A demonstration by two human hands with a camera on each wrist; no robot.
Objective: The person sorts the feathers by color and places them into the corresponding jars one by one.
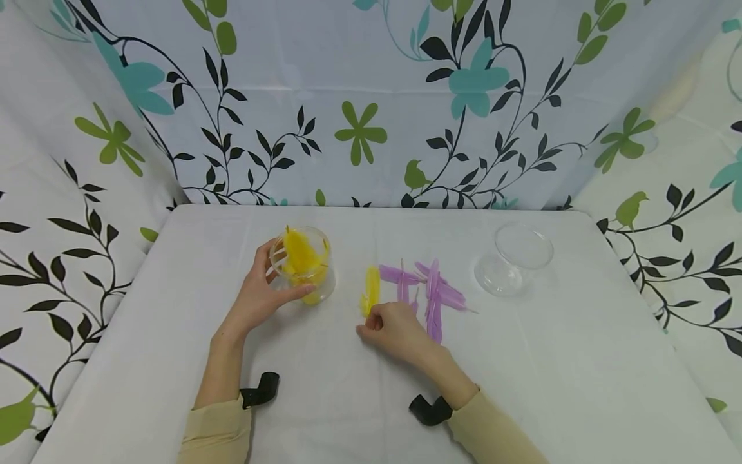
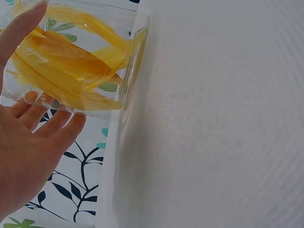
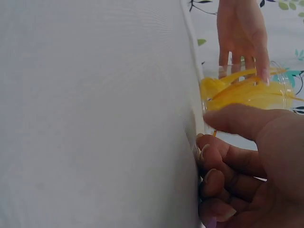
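Note:
My left hand (image 1: 261,293) holds a clear plastic jar (image 2: 130,71), thumb on one side and fingers on the other. Yellow feathers (image 1: 301,254) fill much of that jar, one poking above its rim. Close to the table, my right hand (image 1: 402,328) has loosely curled fingers, and its thumb (image 3: 228,118) is apart from the index fingertip. Just beyond those fingers lies a yellow feather (image 1: 372,283); whether they touch it I cannot tell. Several purple feathers (image 1: 433,293) lie crossed beside it, partly behind the right hand.
A second clear jar (image 1: 501,274) stands at the right rear of the white-covered table (image 1: 580,361). Patterned curtains (image 1: 359,64) surround the table's back and sides. Each wrist carries a black camera mount, such as the left mount (image 1: 261,388).

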